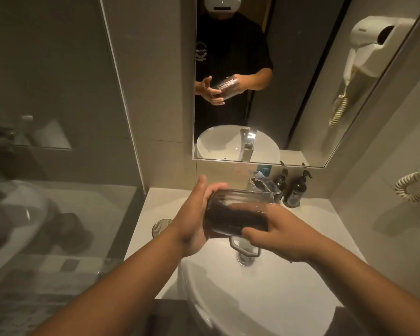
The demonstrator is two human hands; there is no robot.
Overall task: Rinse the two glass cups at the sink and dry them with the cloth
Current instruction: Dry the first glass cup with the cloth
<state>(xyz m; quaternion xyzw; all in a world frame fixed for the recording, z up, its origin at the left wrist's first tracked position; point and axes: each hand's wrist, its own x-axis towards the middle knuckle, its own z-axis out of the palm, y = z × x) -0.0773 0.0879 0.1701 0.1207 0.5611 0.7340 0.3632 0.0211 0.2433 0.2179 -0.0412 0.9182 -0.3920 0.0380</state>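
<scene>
A ribbed glass cup (238, 202) is held on its side above the white sink basin (252, 299). My left hand (192, 217) cups its base from the left. A dark cloth (235, 219) fills the inside of the cup, and its grey loop (244, 249) hangs below. My right hand (279, 231) grips the cloth at the cup's mouth, fingers curled under the rim. The second glass cup (161, 227) stands upright on the counter, left of the basin and partly hidden behind my left wrist.
Two dark pump bottles (297, 187) and a clear plastic box (267, 189) stand at the back of the counter (325, 229). The faucet is mostly hidden behind the cup. A mirror (301, 93) hangs above. A glass partition (58, 166) stands at left, a hair dryer cord (416, 186) at right.
</scene>
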